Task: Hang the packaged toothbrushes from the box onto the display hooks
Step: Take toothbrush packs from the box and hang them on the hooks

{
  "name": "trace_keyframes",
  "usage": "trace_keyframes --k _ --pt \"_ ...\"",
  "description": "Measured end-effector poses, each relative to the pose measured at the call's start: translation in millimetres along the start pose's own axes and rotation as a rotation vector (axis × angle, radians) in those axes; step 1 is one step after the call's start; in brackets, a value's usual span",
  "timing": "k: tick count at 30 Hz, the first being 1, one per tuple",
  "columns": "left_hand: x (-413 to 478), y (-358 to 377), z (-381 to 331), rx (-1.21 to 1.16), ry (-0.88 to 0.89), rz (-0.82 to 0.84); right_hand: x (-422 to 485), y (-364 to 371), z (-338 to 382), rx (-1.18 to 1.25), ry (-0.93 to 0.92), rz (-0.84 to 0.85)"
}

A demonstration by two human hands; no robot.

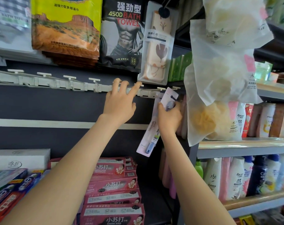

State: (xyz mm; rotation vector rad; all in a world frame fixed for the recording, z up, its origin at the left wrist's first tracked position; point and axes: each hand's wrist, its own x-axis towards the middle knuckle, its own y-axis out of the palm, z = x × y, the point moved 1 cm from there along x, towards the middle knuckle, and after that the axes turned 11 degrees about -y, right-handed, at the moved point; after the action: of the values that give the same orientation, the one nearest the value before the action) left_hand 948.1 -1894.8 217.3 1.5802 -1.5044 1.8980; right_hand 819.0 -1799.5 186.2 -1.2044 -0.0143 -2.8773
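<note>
Grip, right hand (169,118): closed on packaged toothbrush (151,127), long axis near upright, top tilted right, hang-hole just below display hooks (160,88). Grip, left hand (120,103): open, fingers spread on hook rail (56,83), left of the package. Right hand nearer. Box: not visible; hole-to-hook contact unclear.

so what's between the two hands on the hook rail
In the head view, only a short stretch of the white hook rail with bare pegs lies between the left hand and the toothbrush pack in the right hand.
</note>
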Motion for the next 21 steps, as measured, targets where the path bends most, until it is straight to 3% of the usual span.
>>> trace_keyframes --k 6,10,21 --pt "0.1 -1.0 0.7 -0.012 0.004 0.004 -5.6 -2.3 -9.3 0.238 0.211 -0.003" --pt "0.0 0.6 -0.2 -0.008 -0.003 0.002 0.2 -8.6 -8.9 0.254 0.175 0.009" --pt "0.8 -0.2 -0.4 -0.006 -0.015 0.016 21.9 10.9 -1.6 0.284 0.305 0.004"
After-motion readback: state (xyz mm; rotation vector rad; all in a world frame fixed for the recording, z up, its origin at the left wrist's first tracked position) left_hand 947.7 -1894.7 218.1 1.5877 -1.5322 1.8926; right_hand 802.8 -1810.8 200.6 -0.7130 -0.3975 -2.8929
